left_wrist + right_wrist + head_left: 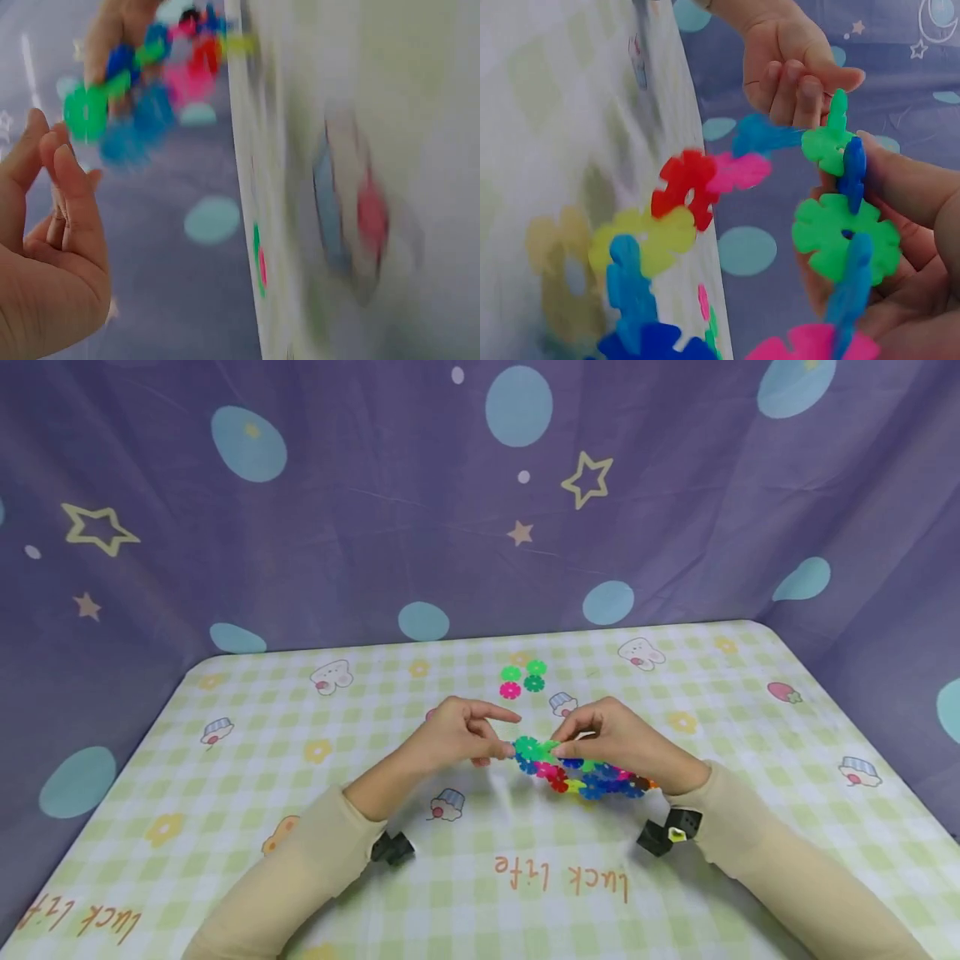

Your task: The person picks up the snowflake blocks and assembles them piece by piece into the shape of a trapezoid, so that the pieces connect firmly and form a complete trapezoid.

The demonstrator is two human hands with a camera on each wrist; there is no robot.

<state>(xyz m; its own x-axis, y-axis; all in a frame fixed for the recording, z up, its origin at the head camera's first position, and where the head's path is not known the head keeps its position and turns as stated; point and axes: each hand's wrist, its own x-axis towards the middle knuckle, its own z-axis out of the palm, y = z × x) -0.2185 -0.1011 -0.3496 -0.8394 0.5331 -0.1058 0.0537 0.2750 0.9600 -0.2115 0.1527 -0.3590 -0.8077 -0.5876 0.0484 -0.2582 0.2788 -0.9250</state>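
A chain of interlocking plastic flower discs [557, 779], in green, blue, pink, red and yellow, hangs in a loop over the table. My right hand [618, 743] pinches the chain between thumb and fingers near a green disc [846, 236]. In the right wrist view, the thumb lies against a dark blue disc [853, 174]. My left hand [461, 732] is close by the chain's end, its index finger extended apart from the thumb. From the left wrist, its fingertips [71, 169] appear just short of the bright green end disc [86, 112]; contact is unclear.
Several loose flower discs, green and pink [511, 690], lie farther back on the table. A checked cloth [247, 802] with printed figures covers the tabletop. Behind it hangs a purple curtain [337, 543]. Small black devices [392, 848] sit at both wrists.
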